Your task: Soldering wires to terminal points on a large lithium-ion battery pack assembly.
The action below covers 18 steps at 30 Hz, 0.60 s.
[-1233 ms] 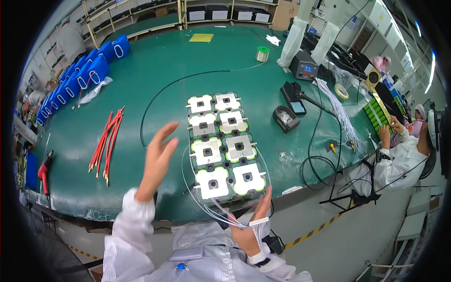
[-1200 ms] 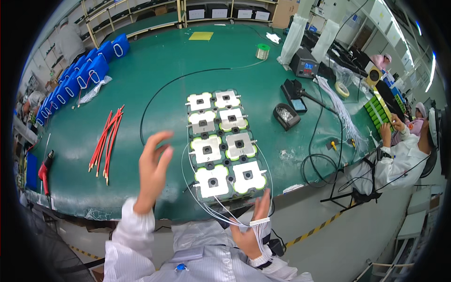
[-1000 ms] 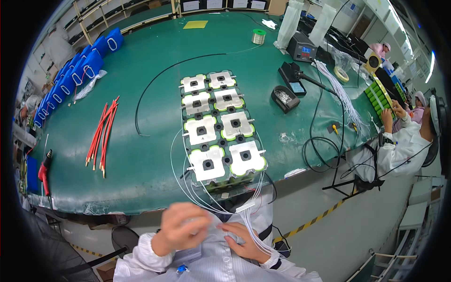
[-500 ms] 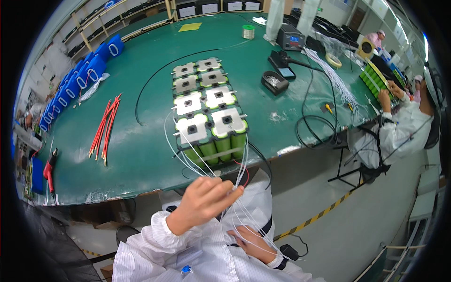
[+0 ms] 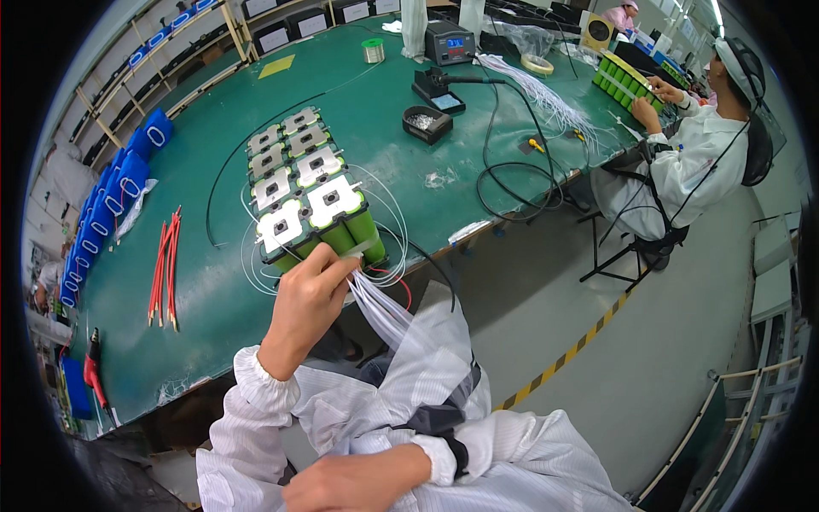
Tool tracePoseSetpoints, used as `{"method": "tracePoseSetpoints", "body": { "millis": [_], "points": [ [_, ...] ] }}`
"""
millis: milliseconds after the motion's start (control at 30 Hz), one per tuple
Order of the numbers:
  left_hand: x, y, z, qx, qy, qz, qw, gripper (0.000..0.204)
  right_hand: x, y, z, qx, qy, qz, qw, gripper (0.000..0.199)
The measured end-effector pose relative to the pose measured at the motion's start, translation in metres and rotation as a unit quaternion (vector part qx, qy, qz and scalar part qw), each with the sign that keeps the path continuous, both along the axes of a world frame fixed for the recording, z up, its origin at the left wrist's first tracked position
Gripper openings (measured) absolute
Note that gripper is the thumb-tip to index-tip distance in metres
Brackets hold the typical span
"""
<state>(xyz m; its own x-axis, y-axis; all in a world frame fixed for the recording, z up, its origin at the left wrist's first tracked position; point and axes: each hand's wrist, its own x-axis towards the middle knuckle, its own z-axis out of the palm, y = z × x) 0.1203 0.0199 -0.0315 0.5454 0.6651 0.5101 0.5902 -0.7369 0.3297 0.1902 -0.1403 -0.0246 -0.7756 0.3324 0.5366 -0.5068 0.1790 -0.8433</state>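
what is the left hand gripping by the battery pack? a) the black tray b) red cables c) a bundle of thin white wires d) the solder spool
c: the left hand pinches thin white wires at the near edge of the battery pack; the red cables lie apart on the table.

Green workbench (image 5: 196, 282), bundle of red and orange cables (image 5: 162, 264) at its left, row of blue packs (image 5: 119, 183) along the far edge, soldering station (image 5: 450, 43), small black tray (image 5: 426, 124), solder spool (image 5: 373, 50), coiled black cable (image 5: 512, 175), white-coated co-worker (image 5: 691, 162) seated by green cells (image 5: 627, 77)
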Motion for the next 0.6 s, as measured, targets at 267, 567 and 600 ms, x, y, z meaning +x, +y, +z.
{"method": "tracePoseSetpoints", "body": {
  "millis": [267,567,600],
  "points": [
    [-0.016,0.006,-0.008,-0.115,-0.055,0.005,0.992,0.015,0.116,0.007,0.026,-0.031,0.146,0.021,0.989,0.013],
    [-0.047,-0.031,-0.038,0.022,-0.092,-0.152,0.984,0.028,0.212,-0.02,-0.038,-0.189,0.063,-0.478,0.856,0.022],
    [-0.053,-0.039,-0.046,0.025,-0.105,-0.147,0.983,0.029,0.195,0.002,-0.031,-0.176,-0.061,-0.522,0.832,0.022]
  ]
}}
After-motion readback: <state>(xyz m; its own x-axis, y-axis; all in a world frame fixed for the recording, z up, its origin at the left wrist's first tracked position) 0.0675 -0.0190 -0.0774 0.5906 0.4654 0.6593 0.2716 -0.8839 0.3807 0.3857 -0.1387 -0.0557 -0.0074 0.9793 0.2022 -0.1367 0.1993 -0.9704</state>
